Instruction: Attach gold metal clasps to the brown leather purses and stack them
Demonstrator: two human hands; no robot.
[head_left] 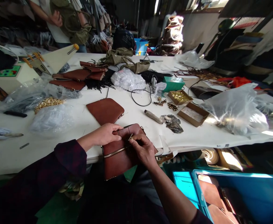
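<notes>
A brown leather pouch with a brass zipper lies over the table's front edge, its lower part tilted towards me. My left hand holds the pouch's upper left part, thumb on top. With thumb and fingers pinched, my right hand grips a small metal piece just above the zipper's right end. Behind the pouch lies a second brown leather piece with a small ring at its right corner.
On the white table are gold chain, plastic bags, metal plates, a cardboard box and a box of brass parts. A blue crate stands lower right. Another person's hand shows at the back left.
</notes>
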